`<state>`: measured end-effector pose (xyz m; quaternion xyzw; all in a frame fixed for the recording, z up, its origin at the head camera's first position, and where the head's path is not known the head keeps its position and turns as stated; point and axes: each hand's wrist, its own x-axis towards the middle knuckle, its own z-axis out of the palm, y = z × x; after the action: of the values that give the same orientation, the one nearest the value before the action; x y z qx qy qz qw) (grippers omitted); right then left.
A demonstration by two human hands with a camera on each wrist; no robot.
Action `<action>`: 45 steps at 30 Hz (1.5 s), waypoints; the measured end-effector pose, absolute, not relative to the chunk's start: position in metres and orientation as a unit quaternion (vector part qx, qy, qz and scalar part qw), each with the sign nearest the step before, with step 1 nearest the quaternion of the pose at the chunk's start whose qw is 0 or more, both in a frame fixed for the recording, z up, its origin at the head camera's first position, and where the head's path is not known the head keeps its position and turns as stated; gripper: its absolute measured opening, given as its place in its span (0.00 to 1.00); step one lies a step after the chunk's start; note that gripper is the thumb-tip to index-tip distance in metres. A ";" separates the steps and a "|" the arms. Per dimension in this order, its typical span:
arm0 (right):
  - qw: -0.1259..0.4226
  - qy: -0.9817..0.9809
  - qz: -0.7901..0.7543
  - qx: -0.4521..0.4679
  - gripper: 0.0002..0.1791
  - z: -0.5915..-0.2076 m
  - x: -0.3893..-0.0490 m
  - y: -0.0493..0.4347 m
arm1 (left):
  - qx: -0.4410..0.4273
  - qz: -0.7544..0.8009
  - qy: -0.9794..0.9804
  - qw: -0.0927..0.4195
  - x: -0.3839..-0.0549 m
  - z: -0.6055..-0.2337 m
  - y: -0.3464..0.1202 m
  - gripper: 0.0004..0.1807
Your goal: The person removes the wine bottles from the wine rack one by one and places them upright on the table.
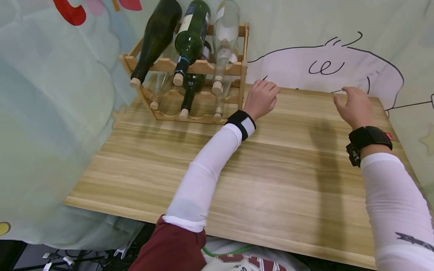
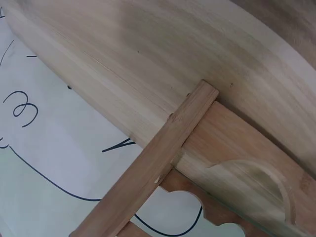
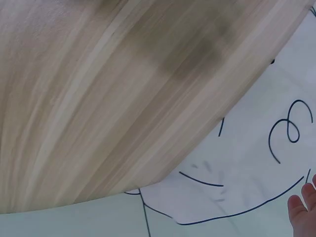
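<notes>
My left hand [image 1: 261, 98] hovers just right of a wooden wine rack [image 1: 243, 69], fingers loosely bent and holding nothing. Out over the right part of the table, my right hand [image 1: 356, 107] is raised with relaxed fingers, also holding nothing. On the rack's upper level lie a dark bottle [image 1: 159, 34], a green labelled bottle [image 1: 192, 39] and a clear bottle [image 1: 226, 32], corked necks forward. The lower level holds a smaller green bottle [image 1: 191, 92] between clear ones. The left wrist view shows the rack's side post [image 2: 158, 153]; fingertips [image 3: 308, 202] appear in the right wrist view.
The rack stands at the back left of a wood-grain table [image 1: 264, 180]. Behind and to the left hangs a printed cloth [image 1: 68, 113] with cartoon drawings. Cables [image 1: 84, 259] show below the table's front left edge.
</notes>
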<state>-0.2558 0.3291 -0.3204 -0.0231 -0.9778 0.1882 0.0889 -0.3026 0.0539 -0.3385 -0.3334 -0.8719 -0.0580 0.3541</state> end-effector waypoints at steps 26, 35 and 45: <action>0.124 -0.961 0.239 0.063 0.26 -0.313 -0.268 0.277 | -0.313 -0.216 -0.832 0.403 -0.276 -0.352 0.028 0.13; 0.123 -0.951 0.266 0.102 0.25 -0.305 -0.274 0.245 | -0.316 -0.238 -0.816 0.422 -0.269 -0.350 0.023 0.12; 0.112 -0.949 0.270 0.117 0.25 -0.309 -0.275 0.232 | -0.315 -0.252 -0.801 0.443 -0.261 -0.345 0.019 0.12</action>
<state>-0.2750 0.2323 -0.3091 0.1165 -0.9494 0.2695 0.1117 -0.2605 0.0190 -0.3448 -0.3151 -0.8010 -0.2516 0.4426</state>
